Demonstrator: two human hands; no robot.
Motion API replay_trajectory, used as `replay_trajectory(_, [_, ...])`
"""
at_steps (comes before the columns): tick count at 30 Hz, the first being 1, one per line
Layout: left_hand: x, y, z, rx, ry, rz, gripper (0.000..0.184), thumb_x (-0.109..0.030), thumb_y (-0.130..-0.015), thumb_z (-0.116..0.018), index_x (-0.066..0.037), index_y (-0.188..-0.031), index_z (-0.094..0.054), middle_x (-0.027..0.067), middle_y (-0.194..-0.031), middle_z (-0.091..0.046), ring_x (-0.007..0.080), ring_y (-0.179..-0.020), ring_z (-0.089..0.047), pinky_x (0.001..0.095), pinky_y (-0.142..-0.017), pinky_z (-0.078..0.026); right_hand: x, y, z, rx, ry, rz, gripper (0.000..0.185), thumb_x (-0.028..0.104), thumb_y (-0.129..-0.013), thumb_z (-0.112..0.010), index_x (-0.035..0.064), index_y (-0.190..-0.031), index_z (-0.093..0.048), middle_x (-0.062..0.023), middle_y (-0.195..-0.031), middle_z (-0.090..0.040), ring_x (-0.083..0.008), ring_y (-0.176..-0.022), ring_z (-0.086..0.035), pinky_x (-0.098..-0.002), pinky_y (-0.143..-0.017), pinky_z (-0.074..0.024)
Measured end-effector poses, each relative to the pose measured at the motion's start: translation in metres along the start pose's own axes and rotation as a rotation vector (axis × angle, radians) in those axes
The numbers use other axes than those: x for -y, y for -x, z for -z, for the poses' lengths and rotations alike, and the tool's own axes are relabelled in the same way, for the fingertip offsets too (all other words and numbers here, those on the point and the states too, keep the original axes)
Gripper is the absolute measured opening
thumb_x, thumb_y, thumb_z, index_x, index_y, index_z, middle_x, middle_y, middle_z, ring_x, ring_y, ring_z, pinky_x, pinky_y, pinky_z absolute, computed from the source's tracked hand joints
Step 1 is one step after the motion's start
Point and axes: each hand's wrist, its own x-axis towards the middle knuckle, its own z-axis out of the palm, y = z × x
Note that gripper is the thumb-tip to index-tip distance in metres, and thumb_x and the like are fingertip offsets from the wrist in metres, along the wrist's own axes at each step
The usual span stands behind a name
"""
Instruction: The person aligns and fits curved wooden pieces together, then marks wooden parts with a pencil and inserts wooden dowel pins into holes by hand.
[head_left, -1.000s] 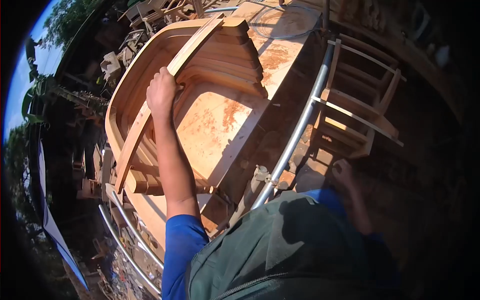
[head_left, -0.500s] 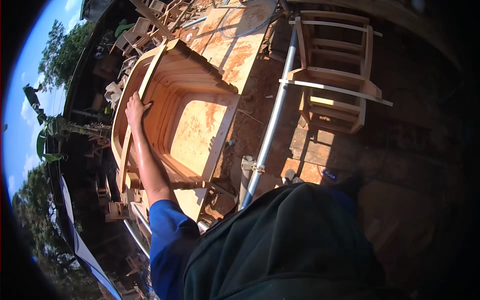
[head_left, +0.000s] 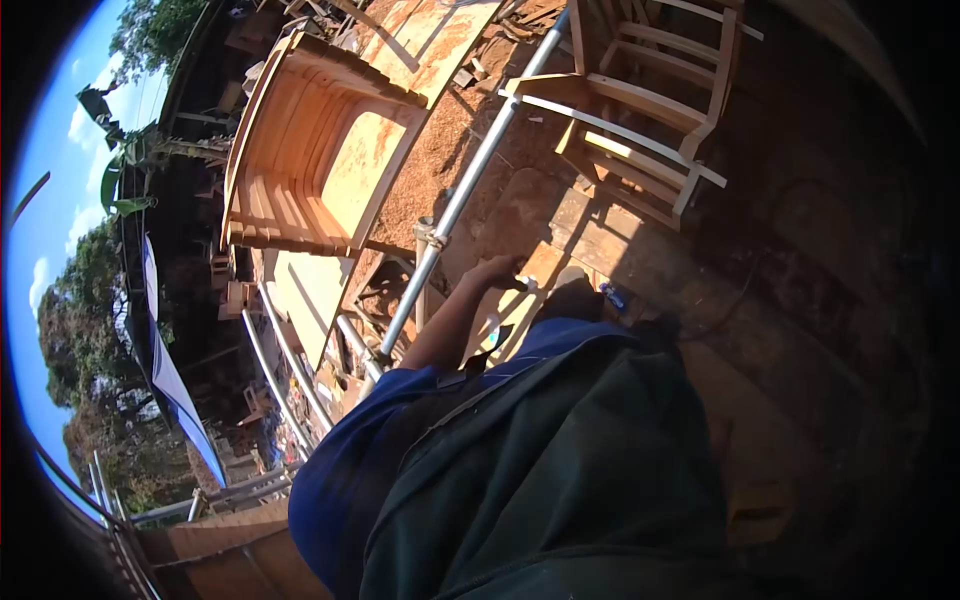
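Stack (head_left: 285, 150): nested curved wooden pieces on the plywood surface (head_left: 302, 290), open ends close to the edge facing the metal pipe (head_left: 471, 182); a bump from the far side could, I judge, push some over that edge.
Left hand (head_left: 497, 272): low beside the pipe, apart from the stack, fingers loosely bent; a small pale spot shows by the fingertips, and I cannot tell whether anything is gripped.
Right hand: out of sight, so its state cannot be told.
Pipe: runs between the person and the stack, alongside the surface's near edge; a forearm or knuckles could strike it if the arm swung across quickly.
Pale strip (head_left: 610, 135): one end over the pipe, the rest along the chair frame (head_left: 655, 100); a sleeve catching that end might drag it, if it is loose.
Footing: a small blue item (head_left: 613, 295) lies on the ground near the person's front, where a careless step might land on it.
Left end: two more pipes (head_left: 285, 350) slope beside the surface's corner, narrowing the way round.
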Motion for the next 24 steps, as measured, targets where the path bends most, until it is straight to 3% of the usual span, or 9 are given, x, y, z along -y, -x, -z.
replay_trajectory(4, [-0.044,0.008,-0.074,0.211,-0.115,0.145,0.081,-0.048,-0.079,-0.085,-0.008,-0.144,-0.056,0.0221,-0.138,-0.063,0.0372,-0.125,-0.062,0.0446,-0.105,-0.050,0.003,-0.024,0.045,-0.042,-0.043,0.040,0.019,0.017,-0.087,-0.075,0.0050,-0.101,-0.073,-0.0094,-0.094,-0.072,-0.0199,-0.092,-0.069,-0.0347,-0.082,-0.0548])
replay_trajectory(10, [-0.050,-0.070,-0.083,0.154,-0.502,-0.244,0.064,-0.040,-0.082,-0.081,-0.003,-0.131,-0.064,0.0248,-0.118,-0.071,0.0411,-0.110,-0.069,0.0474,-0.094,-0.055,-0.030,-0.014,0.099,-0.281,-0.132,0.125,0.020,0.018,-0.085,-0.076,0.0051,-0.100,-0.075,-0.0090,-0.091,-0.073,-0.0189,-0.090,-0.070,-0.0340,-0.080,-0.0551])
replay_trajectory(12, [-0.175,-0.065,-0.045,0.177,-0.483,-0.307,0.055,-0.035,-0.085,-0.080,-0.003,-0.127,-0.066,0.0236,-0.116,-0.072,0.0387,-0.105,-0.071,0.0443,-0.090,-0.057,-0.069,-0.015,0.114,-0.380,-0.168,0.137,0.020,0.019,-0.085,-0.076,0.0052,-0.100,-0.075,-0.0088,-0.090,-0.074,-0.0186,-0.089,-0.070,-0.0337,-0.080,-0.0552])
replay_trajectory(16, [-0.476,0.005,0.017,-0.001,-0.031,-0.911,0.028,-0.010,-0.093,-0.072,-0.001,-0.119,-0.070,0.0155,-0.113,-0.074,0.0261,-0.103,-0.072,0.0365,-0.088,-0.057,-0.041,0.019,0.101,-0.369,-0.249,0.304,0.023,0.018,-0.085,-0.078,0.0078,-0.105,-0.076,-0.0074,-0.089,-0.075,-0.0188,-0.082,-0.071,-0.0339,-0.076,-0.0561])
replay_trajectory(18, [-0.584,0.053,0.048,0.253,0.434,-1.233,0.027,-0.014,-0.097,-0.071,0.001,-0.120,-0.070,0.0120,-0.116,-0.071,0.0235,-0.111,-0.067,0.0367,-0.097,-0.052,-0.045,0.038,0.102,-0.432,0.047,0.257,0.022,0.019,-0.085,-0.079,0.0073,-0.104,-0.076,-0.0074,-0.088,-0.075,-0.0179,-0.078,-0.070,-0.0333,-0.071,-0.0569])
replay_trajectory(19, [-0.632,0.083,0.064,0.438,0.657,-1.467,0.030,-0.016,-0.097,-0.070,0.004,-0.120,-0.069,0.0164,-0.117,-0.070,0.0281,-0.110,-0.067,0.0400,-0.097,-0.052,-0.050,0.053,0.107,-0.267,-0.463,-0.094,0.020,0.018,-0.085,-0.080,0.0076,-0.102,-0.077,-0.0082,-0.089,-0.075,-0.0180,-0.077,-0.071,-0.0336,-0.070,-0.0570])
replay_trajectory(20, [-0.670,0.104,0.073,0.674,0.863,-1.674,0.037,-0.021,-0.097,-0.071,0.009,-0.120,-0.067,0.0231,-0.115,-0.069,0.0326,-0.112,-0.066,0.0420,-0.097,-0.053,-0.060,0.065,0.115,-0.189,-0.571,-0.192,0.020,0.017,-0.084,-0.082,0.0073,-0.101,-0.077,-0.0080,-0.087,-0.075,-0.0170,-0.077,-0.071,-0.0317,-0.067,-0.0567])
replay_trajectory(23, [-0.768,0.203,0.110,0.261,0.308,-2.096,0.031,-0.024,-0.090,-0.074,0.004,-0.099,-0.064,0.0183,-0.100,-0.063,0.0271,-0.088,-0.065,0.0364,-0.070,-0.056,-0.066,0.103,0.141,-0.172,-0.418,-0.313,0.021,0.019,-0.083,-0.081,0.0078,-0.101,-0.077,-0.0090,-0.088,-0.075,-0.0189,-0.078,-0.071,-0.0337,-0.068,-0.0567])
replay_trajectory(24, [-0.787,0.216,0.116,0.301,0.320,-2.174,0.030,-0.023,-0.090,-0.075,0.004,-0.100,-0.065,0.0187,-0.100,-0.064,0.0269,-0.088,-0.065,0.0360,-0.070,-0.056,-0.072,0.110,0.148,-0.183,-0.386,-0.343,0.022,0.019,-0.083,-0.081,0.0080,-0.101,-0.077,-0.0093,-0.088,-0.075,-0.0195,-0.078,-0.071,-0.0343,-0.069,-0.0567])
